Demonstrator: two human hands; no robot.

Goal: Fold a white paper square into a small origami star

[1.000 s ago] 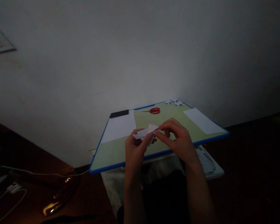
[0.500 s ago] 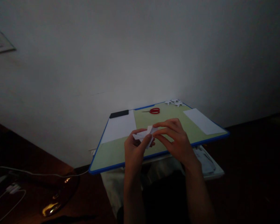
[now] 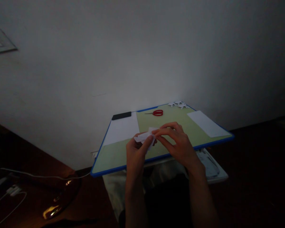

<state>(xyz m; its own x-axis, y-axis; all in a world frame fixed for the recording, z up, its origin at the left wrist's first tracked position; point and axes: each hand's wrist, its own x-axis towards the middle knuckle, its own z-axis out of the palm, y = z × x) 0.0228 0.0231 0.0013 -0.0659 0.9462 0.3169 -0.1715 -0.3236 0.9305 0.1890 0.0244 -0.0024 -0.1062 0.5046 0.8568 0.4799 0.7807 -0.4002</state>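
Observation:
A small folded white paper (image 3: 143, 137) is held up above the near part of a pale green board with a blue rim (image 3: 133, 169). My left hand (image 3: 137, 152) is closed on its left and lower side, thumb on top. My right hand (image 3: 177, 141) pinches the paper's right side between thumb and fingertips, which partly cover the folds. Red-handled scissors (image 3: 157, 112) lie beyond my hands, blades pointing left. A heap of small white paper pieces (image 3: 178, 104) rests at the board's far right corner.
A white sheet (image 3: 121, 129) lies on the board's left, with a dark flat object (image 3: 121, 116) at its far edge. Another white paper (image 3: 206, 123) lies along the right side. Below the board's right edge juts a white tray (image 3: 216, 175). A pale wall (image 3: 142, 57) stands behind.
The fingers of my right hand have shifted slightly left over the folded paper, and its upright flap has changed angle. My left hand keeps its hold. The things on the board have stayed put.

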